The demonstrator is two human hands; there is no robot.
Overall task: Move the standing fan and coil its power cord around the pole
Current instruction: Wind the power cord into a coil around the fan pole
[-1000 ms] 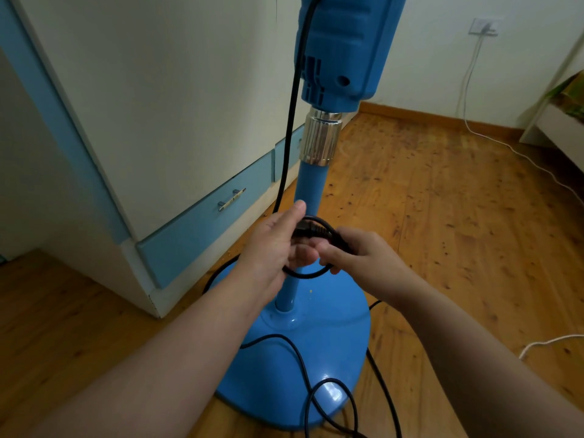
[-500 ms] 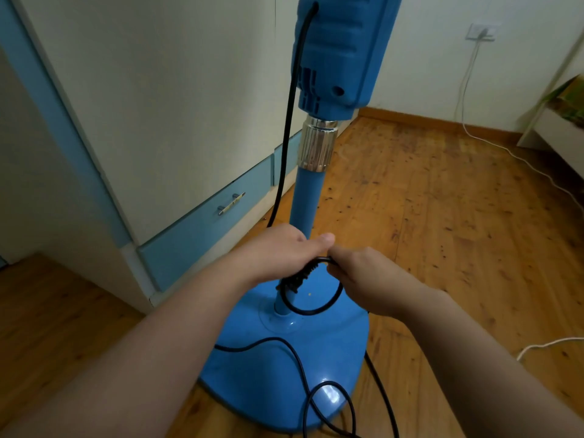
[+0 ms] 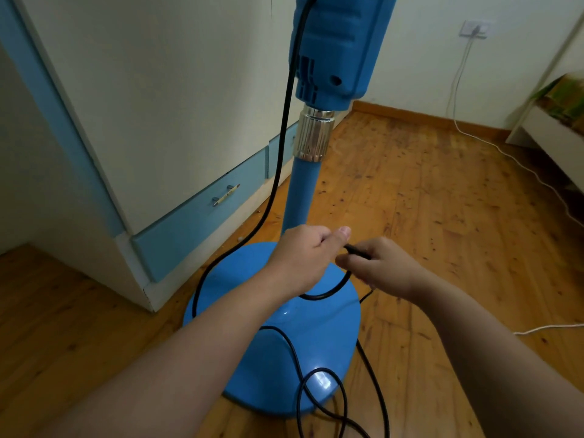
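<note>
The right hand (image 3: 382,267) has pulled a bit away from the left hand (image 3: 303,257), and the cord (image 3: 316,297) now stretches between them. Close by, more cord lies in loops on the blue base (image 3: 278,368) and the floor (image 3: 442,216). The left grip is closed on the cord, in front of the pole (image 3: 298,191). The right grip pinches it just beside. Farther off, a drawer (image 3: 202,213) is shut. A white cable (image 3: 455,99) runs up to a socket (image 3: 475,28).

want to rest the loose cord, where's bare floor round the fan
Bare floor lies right of the base, up to the white cable. Another patch sits near-left, between base and cabinet. Crowded: black cord loops over the base's near edge, and the left hand and right hand hold it by the pole.
</note>
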